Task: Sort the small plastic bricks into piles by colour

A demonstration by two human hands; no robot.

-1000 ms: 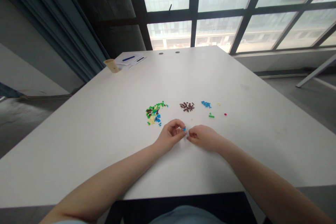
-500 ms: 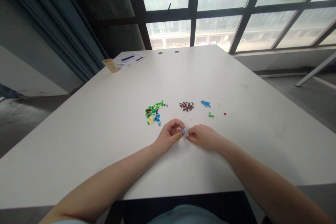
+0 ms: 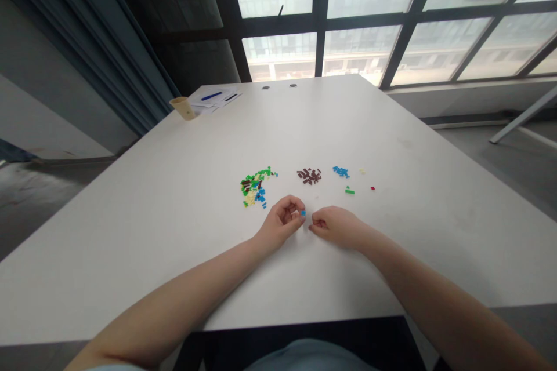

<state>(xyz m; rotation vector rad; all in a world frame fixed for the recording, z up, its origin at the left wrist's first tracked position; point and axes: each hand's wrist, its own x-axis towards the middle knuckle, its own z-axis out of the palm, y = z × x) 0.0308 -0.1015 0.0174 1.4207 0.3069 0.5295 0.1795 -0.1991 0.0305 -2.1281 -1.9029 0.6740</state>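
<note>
While the cup (image 3: 183, 109) stands at the far left edge of the white table (image 3: 165, 203), the papers (image 3: 216, 102) lie just beside it, a blue pen (image 3: 211, 96) on top.

Nearer the person, left of centre: mixed pile (image 3: 254, 186) of small green, brown, yellow and blue pieces, loosely spread.

Left hand (image 3: 282, 221): just right of and nearer than the mixed pile. Fingers curved, with a hollow between them and the palm; thumb and forefinger tips clamped on one small blue piece (image 3: 303, 213). The piece is at the fingertips, in the narrow gap between the two hands.

Brown pile (image 3: 309, 176): beyond the hands, pieces lying close together in several directions.

Right hand (image 3: 336, 226): near the blue piece, apart from it and from the left hand. Fingers curled inward, thumb beneath; cannot tell whether the tips meet or whether anything is held.

Blue pile (image 3: 341, 172): beyond the right hand, compact. Green pieces (image 3: 350, 191) lie on the near side of it. Further right, pale yellow bits (image 3: 362, 171), then one red piece (image 3: 373, 188), nearer the person than the yellow.
</note>
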